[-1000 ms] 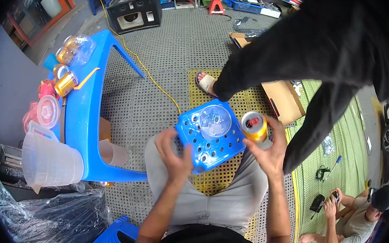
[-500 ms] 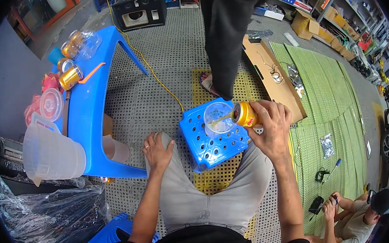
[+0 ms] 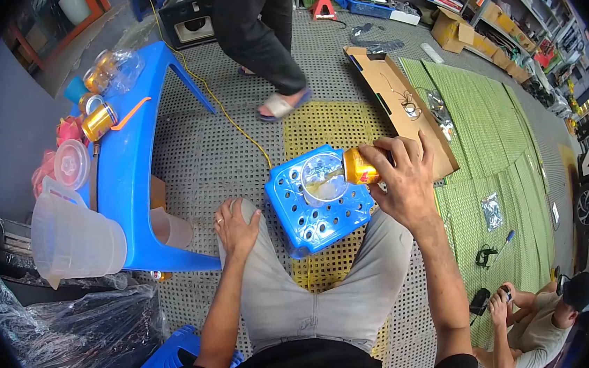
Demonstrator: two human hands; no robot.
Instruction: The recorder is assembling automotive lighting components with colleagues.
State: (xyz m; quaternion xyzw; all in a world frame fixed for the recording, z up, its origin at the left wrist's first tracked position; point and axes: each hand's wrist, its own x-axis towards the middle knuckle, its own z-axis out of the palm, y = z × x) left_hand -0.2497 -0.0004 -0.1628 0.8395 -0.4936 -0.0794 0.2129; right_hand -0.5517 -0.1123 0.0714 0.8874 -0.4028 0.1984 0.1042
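Observation:
My right hand [image 3: 406, 178] grips a golden drink can [image 3: 360, 167], tipped to the left over a clear plastic cup [image 3: 323, 179]. Yellowish liquid runs from the can into the cup, which holds ice-like pale pieces. Under the cup is a small blue plastic stool [image 3: 311, 219] with round holes, standing between my knees. My left hand [image 3: 237, 228] lies on my left knee, fingers spread, with a ring on one finger and nothing held.
A blue table [image 3: 127, 170] at the left bears a clear pitcher [image 3: 75, 235], a clear lid [image 3: 71, 163], cans and an orange strip. An open cardboard box [image 3: 407, 114] and green mats [image 3: 485, 125] lie right. Another person [image 3: 261, 40] walks ahead; one sits lower right.
The can has tilted further and shifted slightly left, still pouring. The person ahead has stepped to the left, away from the stool. My left hand stays on the knee.

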